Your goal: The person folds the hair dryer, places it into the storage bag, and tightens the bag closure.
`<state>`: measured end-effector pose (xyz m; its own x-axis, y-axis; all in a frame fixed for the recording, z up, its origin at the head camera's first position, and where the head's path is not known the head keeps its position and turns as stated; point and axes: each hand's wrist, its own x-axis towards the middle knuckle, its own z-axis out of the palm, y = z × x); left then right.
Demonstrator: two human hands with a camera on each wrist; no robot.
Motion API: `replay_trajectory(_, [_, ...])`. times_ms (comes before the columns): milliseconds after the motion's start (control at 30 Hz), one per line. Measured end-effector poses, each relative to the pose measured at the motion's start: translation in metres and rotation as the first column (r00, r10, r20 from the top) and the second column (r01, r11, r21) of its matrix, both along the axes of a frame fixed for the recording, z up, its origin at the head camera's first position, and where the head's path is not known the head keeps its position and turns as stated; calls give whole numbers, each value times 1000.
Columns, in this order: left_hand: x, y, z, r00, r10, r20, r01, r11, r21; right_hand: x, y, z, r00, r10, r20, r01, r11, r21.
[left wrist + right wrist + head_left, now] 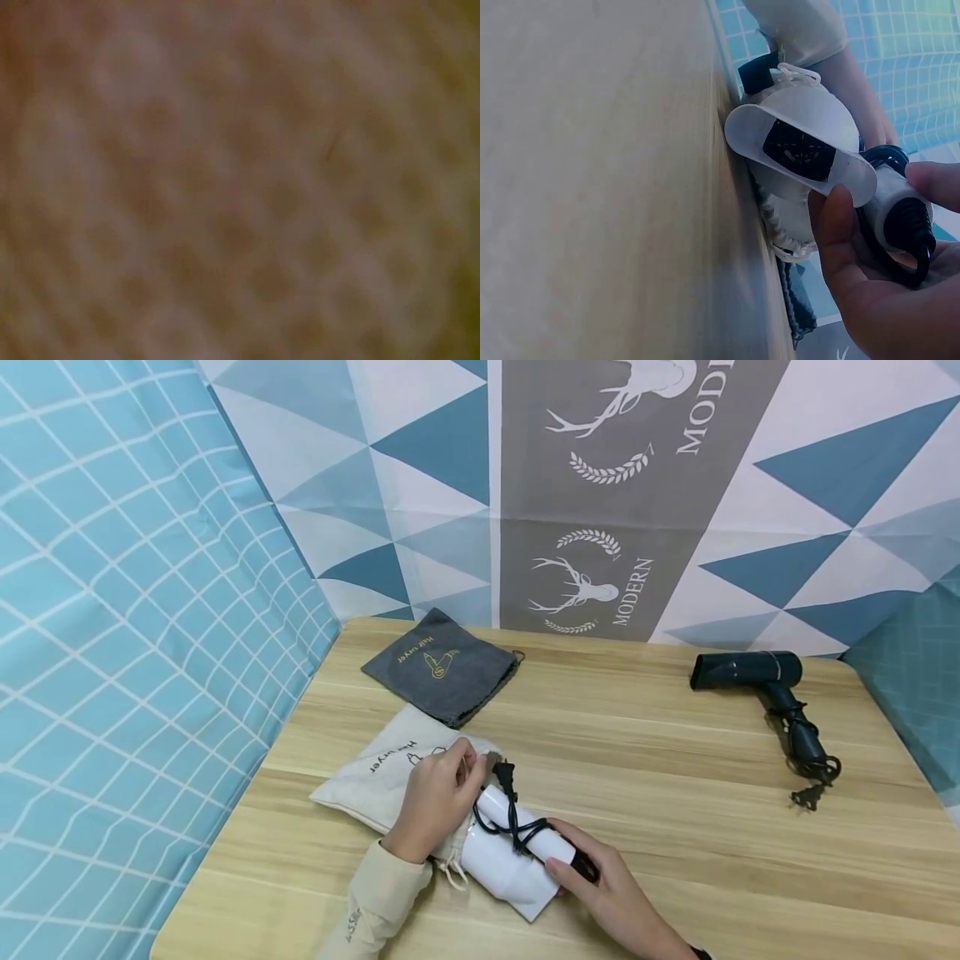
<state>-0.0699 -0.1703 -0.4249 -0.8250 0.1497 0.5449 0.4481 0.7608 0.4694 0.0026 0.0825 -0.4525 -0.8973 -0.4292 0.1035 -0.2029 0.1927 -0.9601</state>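
Note:
A white hair dryer (495, 860), its handle folded alongside the barrel, lies partly inside the mouth of a cream drawstring bag (382, 778). Black cord (514, 827) is wound around the handle, with the plug (505, 772) sticking up near the bag's opening. My left hand (437, 797) pinches the bag's rim with thumb and fingers. At the dryer's near end, my right hand (611, 889) grips the handle. The right wrist view shows the flat nozzle (746, 133) facing the camera, with a fingertip against it. Everything in the left wrist view is a blur.
Behind the cream bag lies a dark grey pouch (442, 664) printed with a hair dryer. A black hair dryer (750, 670) with its cord around the handle rests at the table's right. The wooden table (637, 760) meets a patterned wall covering (442, 452) at the back.

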Motion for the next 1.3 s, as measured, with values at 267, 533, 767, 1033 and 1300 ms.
replay_trajectory(267, [2, 0, 2, 992, -98, 76, 97, 995, 20, -2, 3, 4, 998, 58, 8, -58, 998, 27])
replay_trajectory(533, [2, 1, 2, 985, -171, 3, 171, 985, -6, -4, 6, 3, 993, 88, 85, -88, 996, 0])
replay_trajectory(767, [6, -1, 3, 989, -148, -11, 147, 989, -33, -8, 6, -2, 972, -12, 235, 25, 998, -56])
replay_trajectory(1033, [7, 2, 1, 985, -168, -35, 167, 985, -37, -6, 5, -4, 953, -69, 294, 99, 991, -88])
replay_trajectory(1300, [7, 6, 1, 985, -159, -68, 156, 986, -51, -7, 9, -1, 976, 11, 220, 4, 997, -71])
